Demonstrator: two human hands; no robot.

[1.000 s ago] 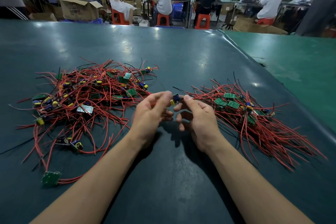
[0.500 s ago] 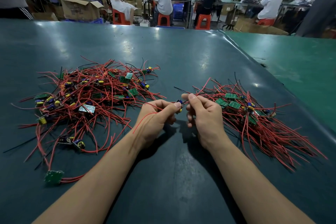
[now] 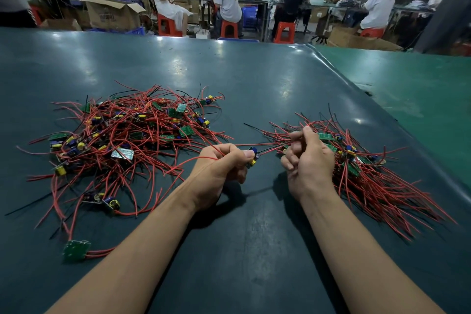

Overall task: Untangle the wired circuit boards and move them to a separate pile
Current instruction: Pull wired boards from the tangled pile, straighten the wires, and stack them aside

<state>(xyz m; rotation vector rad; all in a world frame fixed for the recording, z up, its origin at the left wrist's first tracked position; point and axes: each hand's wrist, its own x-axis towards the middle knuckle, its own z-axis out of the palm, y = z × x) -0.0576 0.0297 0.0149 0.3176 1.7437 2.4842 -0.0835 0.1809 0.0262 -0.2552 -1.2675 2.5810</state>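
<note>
Gripping one board (image 3: 252,157), L hand (image 3: 219,168); R hand (image 3: 309,160) pinches its wires (image 3: 270,149), ends hidden.

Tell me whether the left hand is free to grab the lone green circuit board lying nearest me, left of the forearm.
Probably not yet. The left hand grips a small wired board and red wires. The lone green circuit board lies uncovered on the dark table, so releasing first would clear the way.
</note>
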